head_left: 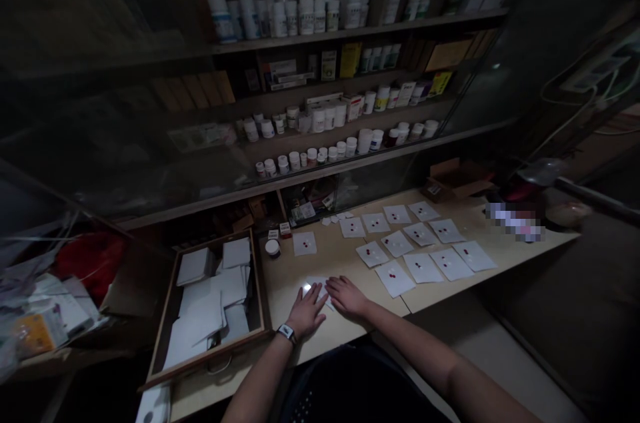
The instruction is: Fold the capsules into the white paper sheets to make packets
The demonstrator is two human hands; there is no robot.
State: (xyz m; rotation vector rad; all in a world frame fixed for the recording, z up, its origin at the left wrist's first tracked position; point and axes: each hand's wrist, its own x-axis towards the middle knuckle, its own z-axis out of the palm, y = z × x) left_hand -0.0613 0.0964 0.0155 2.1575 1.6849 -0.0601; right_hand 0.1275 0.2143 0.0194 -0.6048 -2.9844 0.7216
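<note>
Two hands at work, seen from where I stand. Left hand (306, 311): watch (286, 331) on the wrist, fingers spread and released, laid on a white paper (324, 294). Paper is on the counter (287, 269) between the hands, mostly covered. Right hand (347, 294): palm down, fingers reaching onto the paper's right side; thumb unclear, so whether it pinches an edge I cannot tell. Step judged to be folding. Good practice, probably: left fingers anchor the sheet, right ones run the crease with low, even pressure, so any contents stay in.

Surroundings, left to right. Open drawer (259, 286) holding white paper stacks (200, 306); its edge sits close to the left forearm (265, 369), limiting elbow room. White-capped jar (273, 248), then a lone paper square (299, 249) bearing red pills (306, 245). Twelve more squares (401, 286) farther right, also loaded; the nearest lies just beyond the right forearm (415, 339), so a wide sweep could scatter it. Open cardboard box (453, 176) behind them
</note>
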